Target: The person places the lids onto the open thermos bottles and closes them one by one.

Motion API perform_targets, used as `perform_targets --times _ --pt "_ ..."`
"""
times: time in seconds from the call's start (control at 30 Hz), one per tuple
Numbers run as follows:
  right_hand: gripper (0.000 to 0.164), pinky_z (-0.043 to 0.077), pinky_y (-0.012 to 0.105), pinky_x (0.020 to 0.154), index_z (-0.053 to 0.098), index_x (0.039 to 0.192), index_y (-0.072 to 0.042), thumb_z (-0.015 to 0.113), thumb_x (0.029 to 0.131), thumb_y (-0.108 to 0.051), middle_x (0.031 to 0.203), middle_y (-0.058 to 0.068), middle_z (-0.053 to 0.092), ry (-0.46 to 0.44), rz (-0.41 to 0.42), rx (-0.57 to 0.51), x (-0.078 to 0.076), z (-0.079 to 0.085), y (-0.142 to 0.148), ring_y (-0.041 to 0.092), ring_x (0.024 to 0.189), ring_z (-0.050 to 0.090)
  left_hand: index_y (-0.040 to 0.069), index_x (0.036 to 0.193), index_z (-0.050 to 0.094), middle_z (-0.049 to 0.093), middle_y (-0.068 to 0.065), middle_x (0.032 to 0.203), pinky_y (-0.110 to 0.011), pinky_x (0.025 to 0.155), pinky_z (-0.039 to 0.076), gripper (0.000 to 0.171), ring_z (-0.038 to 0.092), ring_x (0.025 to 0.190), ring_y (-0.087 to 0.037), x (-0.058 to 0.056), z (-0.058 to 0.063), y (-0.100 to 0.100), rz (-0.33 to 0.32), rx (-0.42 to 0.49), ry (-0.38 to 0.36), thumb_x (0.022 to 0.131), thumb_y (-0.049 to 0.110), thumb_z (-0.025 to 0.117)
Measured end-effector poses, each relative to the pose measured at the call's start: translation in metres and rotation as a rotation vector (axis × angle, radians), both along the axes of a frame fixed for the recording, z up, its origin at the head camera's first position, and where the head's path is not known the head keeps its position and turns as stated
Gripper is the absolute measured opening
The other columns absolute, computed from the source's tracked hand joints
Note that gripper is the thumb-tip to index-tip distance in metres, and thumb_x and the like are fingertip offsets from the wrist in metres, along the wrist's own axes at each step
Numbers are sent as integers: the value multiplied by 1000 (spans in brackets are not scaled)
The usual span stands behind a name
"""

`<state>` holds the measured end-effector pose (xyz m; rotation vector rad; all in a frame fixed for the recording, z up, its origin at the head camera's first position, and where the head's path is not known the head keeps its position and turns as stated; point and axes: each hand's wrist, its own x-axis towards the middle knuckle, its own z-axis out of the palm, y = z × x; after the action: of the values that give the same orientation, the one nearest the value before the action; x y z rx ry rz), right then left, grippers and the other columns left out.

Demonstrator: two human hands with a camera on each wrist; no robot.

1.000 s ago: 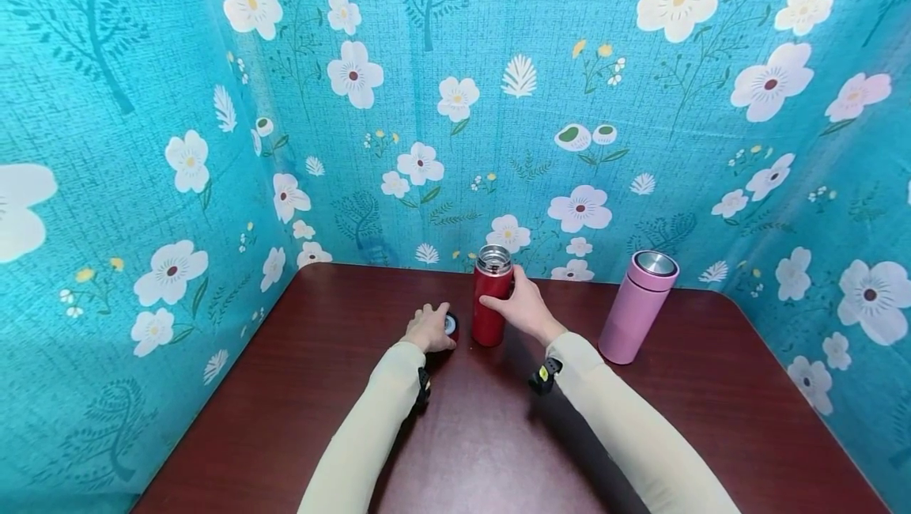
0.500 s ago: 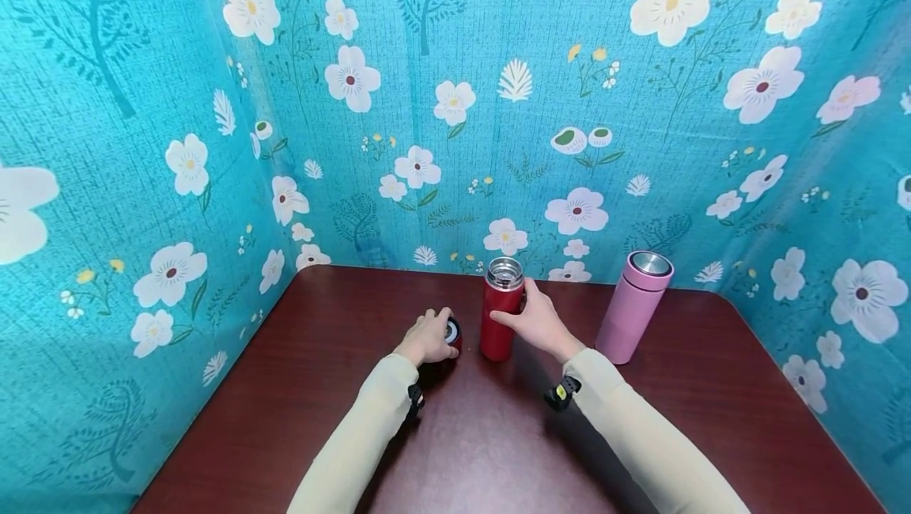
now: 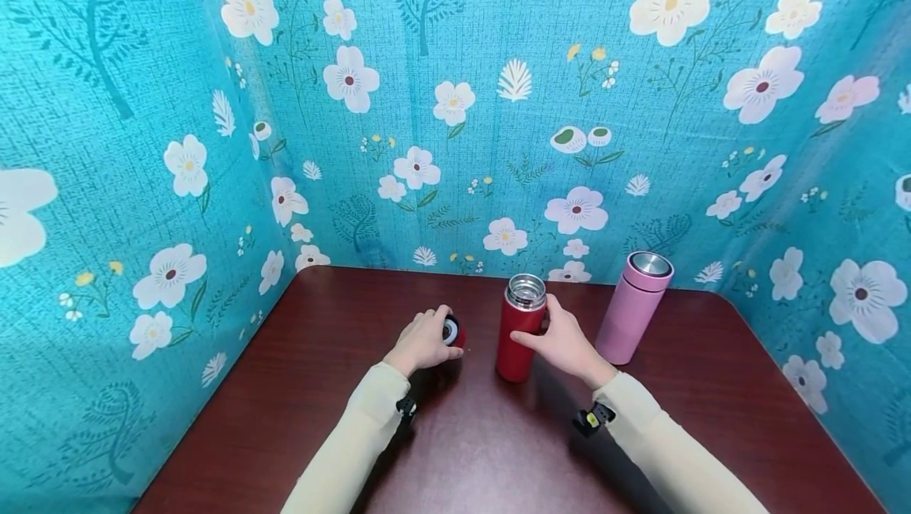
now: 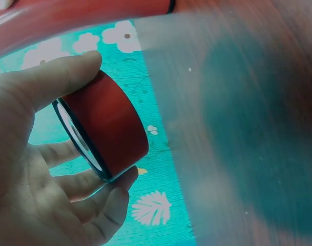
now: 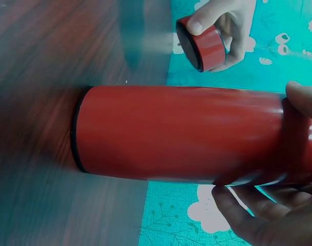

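My right hand (image 3: 562, 340) grips a red thermos flask (image 3: 516, 340) around its upper half, thumb on the near side. The flask is uncapped, showing a steel mouth, and stands upright in the head view. To its left, my left hand (image 3: 425, 342) holds the red thermos lid (image 4: 112, 123) tilted on its side, thumb on one edge and fingers on the other. The pale ring of the lid's underside faces my left palm. In the right wrist view the flask body (image 5: 181, 133) fills the middle, its black base rim close to the table, with the held lid (image 5: 213, 48) beyond it.
A pink thermos (image 3: 636, 308) with a steel-topped lid stands on the right, behind my right forearm. The dark red-brown table (image 3: 342, 316) ends at a blue flowered cloth (image 3: 384, 103) hanging behind and at both sides.
The red flask has moved right and nearer with my right hand around it. My left hand has shifted slightly, still holding the lid near the same spot.
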<state>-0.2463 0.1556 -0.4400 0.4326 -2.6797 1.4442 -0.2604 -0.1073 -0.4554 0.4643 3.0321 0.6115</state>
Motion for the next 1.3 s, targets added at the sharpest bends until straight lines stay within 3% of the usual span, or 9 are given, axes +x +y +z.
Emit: perform_targets --times 0.33,0.63,0.87,1.1,1.3 --pt "80 55 40 74 37 131 -15 82 70 -41 122 8 56 -1 9 10 19 1 15 30 106 58 11 125 46 54 -10 108 -36 75 50 64 50 99 -24 13 4 -2 0 65 1 76 38 77" --pt "78 55 39 73 37 131 -15 81 72 -41 121 9 56 5 8 5 21 2 18 30 104 59 9 120 45 53 -9 104 -34 75 50 63 53 93 -23 15 7 6 -11 155 54 74 35 78" --pt "74 55 39 74 38 130 -15 80 74 -37 120 9 57 19 13 -22 22 -1 20 29 101 60 11 125 42 49 -9 110 -34 76 51 69 54 95 -22 18 12 13 -4 265 74 72 32 80" --pt "76 54 39 75 35 133 -17 80 74 -37 124 9 54 5 47 -31 20 -5 26 30 105 59 10 133 43 45 -11 118 -33 71 54 74 57 91 -22 20 21 20 4 294 91 72 31 81" --pt "72 54 41 77 36 133 -17 77 77 -35 126 10 53 -8 63 -26 20 -11 28 32 107 58 8 130 46 47 -7 115 -29 68 53 71 53 94 -18 21 28 25 7 319 89 73 34 80"
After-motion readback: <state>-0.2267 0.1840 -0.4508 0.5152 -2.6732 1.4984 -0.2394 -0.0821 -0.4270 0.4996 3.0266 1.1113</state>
